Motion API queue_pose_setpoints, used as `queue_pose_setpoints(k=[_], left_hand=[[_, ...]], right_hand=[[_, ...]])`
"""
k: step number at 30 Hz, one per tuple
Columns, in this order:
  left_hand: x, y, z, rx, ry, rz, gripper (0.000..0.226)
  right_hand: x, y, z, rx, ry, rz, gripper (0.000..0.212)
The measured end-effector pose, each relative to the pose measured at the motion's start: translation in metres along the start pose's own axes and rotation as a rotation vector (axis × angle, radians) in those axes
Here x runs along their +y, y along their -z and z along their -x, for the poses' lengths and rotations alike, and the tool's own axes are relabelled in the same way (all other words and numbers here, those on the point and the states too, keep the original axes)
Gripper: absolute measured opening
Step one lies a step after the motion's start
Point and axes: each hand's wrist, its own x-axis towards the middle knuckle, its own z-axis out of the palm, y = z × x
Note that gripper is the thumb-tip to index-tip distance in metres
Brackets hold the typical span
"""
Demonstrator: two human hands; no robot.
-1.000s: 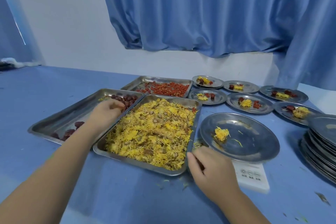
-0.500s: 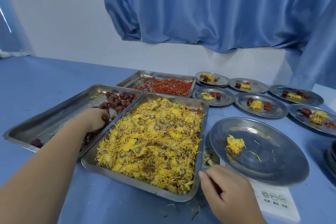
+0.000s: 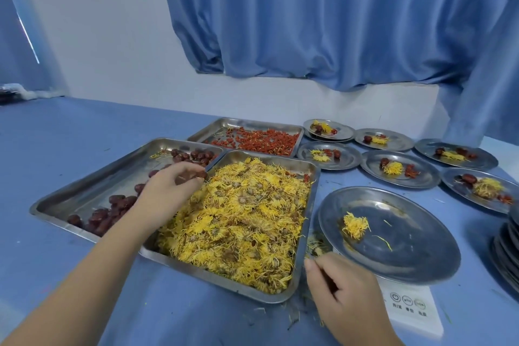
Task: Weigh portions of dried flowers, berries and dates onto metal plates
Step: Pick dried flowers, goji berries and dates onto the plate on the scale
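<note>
Pinched between the thumb and fingertips of the left hand (image 3: pixel 171 188) is a dark red date (image 3: pixel 196 175), held just above the shared edge of the date tray (image 3: pixel 84 185) and the flower tray (image 3: pixel 314 199). The forearm is stretched across the near corner of the date tray, so some of the dates there are hidden. The right hand (image 3: pixel 341 289) is laid on the table (image 3: pixel 84 126) at the near right corner of the flower tray, with its fingers curled inward. Whether anything is gripped inside them cannot be told. Loose petals are scattered on the table around it.

Just beside that hand a large plate (image 3: pixel 407 250) is set on a white scale (image 3: pixel 412 312). One tuft of flowers (image 3: pixel 354 226) is seen on the plate, left of its middle. The flower tray, heaped with yellow blooms, is placed between the date tray and the plate. A berry tray (image 3: pixel 247 123) of red berries is set behind it. Six filled plates (image 3: pixel 427 179) are spread at the far right, each with flowers and red fruit. A stack of plates (image 3: pixel 505 250) is cut off by the right edge. A blue curtain (image 3: pixel 309 22) is hung behind the table.
</note>
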Motion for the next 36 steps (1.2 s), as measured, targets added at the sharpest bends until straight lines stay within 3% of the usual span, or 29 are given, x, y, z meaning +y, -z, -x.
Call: queue_pose_setpoints(k=[6, 9, 15, 20, 23, 28, 31, 36], left_hand=[[0.075, -0.077, 0.037, -0.258, -0.182, 0.012, 0.021], [0.101, -0.118, 0.042, -0.353, -0.29, -0.021, 0.023], [0.133, -0.178, 0.036, -0.45, -0.496, -0.212, 0.029], [0.138, -0.188, 0.026, -0.491, -0.663, -0.422, 0.037], [0.134, -0.171, 0.002, -0.445, -0.623, -0.392, 0.036], [0.108, -0.14, -0.062, -0.37, -0.522, -0.619, 0.033], [0.083, -0.128, -0.107, -0.325, -0.407, -0.796, 0.023], [0.042, -0.131, -0.175, -0.286, -0.145, -0.742, 0.017]], right_hand=[[0.009, 0.036, 0.016, 0.065, -0.176, -0.147, 0.042], [0.024, 0.065, 0.025, 0.111, -0.215, -0.082, 0.039], [0.057, 0.107, 0.029, 0.092, -0.261, 0.045, 0.04], [0.066, 0.112, 0.008, 0.107, -0.231, 0.046, 0.041], [0.078, 0.108, -0.017, 0.074, -0.243, -0.001, 0.04], [0.104, 0.104, -0.061, 0.002, -0.328, 0.006, 0.029], [0.117, 0.102, -0.08, -0.095, -0.321, 0.1, 0.024], [0.128, 0.099, -0.098, -0.219, -0.25, 0.185, 0.027]])
